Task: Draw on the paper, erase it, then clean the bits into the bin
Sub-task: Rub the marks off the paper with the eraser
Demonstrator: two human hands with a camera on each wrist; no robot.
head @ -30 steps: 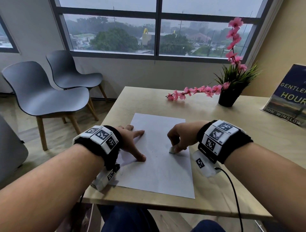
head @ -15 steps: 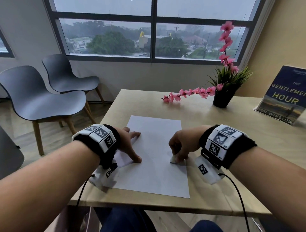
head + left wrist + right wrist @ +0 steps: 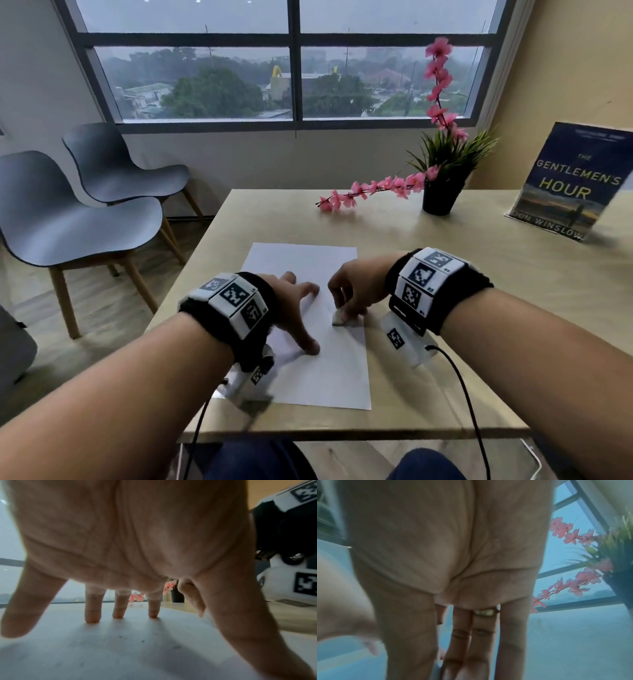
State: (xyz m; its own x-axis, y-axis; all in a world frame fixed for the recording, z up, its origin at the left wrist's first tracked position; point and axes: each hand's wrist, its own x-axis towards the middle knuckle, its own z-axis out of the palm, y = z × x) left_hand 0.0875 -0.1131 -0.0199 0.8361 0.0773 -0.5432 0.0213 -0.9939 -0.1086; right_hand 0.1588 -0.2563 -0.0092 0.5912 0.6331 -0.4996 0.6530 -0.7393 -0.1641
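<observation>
A white sheet of paper (image 3: 329,370) lies on the wooden table (image 3: 513,325) in front of me. My left hand (image 3: 298,308) presses on the paper's left half with spread, straight fingers (image 3: 92,609); a few dark specks (image 3: 120,637) lie on the paper under the palm. My right hand (image 3: 352,298) pinches a small white eraser (image 3: 339,318) and holds it down on the paper near its right edge. In the right wrist view the fingers (image 3: 471,649) point down at the sheet and hide the eraser. No bin is in view.
A black pot with grass and pink blossoms (image 3: 442,192) stands at the back of the table, one branch (image 3: 363,192) lying toward the middle. A book (image 3: 572,185) leans at the far right. Two grey chairs (image 3: 75,219) stand left of the table.
The right hand with the eraser has shifted slightly over the paper's right side. The left hand keeps pressing in the same spot. The head view has tilted up a little.
</observation>
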